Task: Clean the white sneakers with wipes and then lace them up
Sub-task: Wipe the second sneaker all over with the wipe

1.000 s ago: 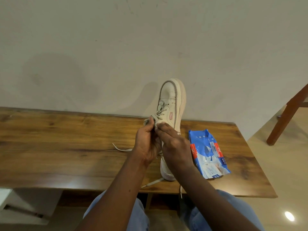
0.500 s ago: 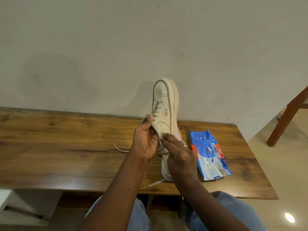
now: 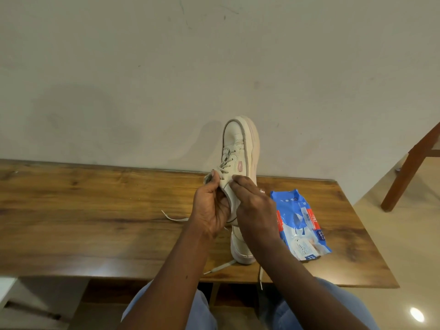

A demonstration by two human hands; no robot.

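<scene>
Lacing is under way on a white sneaker point(image 3: 240, 148) stood heel-down, toe up against the wall, on a wooden table point(image 3: 95, 210), with only the lower eyelets threaded, both lace ends point(image 3: 175, 219) loose, the second shoe nowhere in view and the blue wipes pack point(image 3: 301, 225) lying just beside it; whether wiping is finished cannot be told. The left hand point(image 3: 212, 210) is closed on the shoe's collar and tongue, thumb pinching near the top eyelets, while the right hand point(image 3: 256, 211) lies along the side with its fingertips pressed together at the eyelet row, possibly on a lace
</scene>
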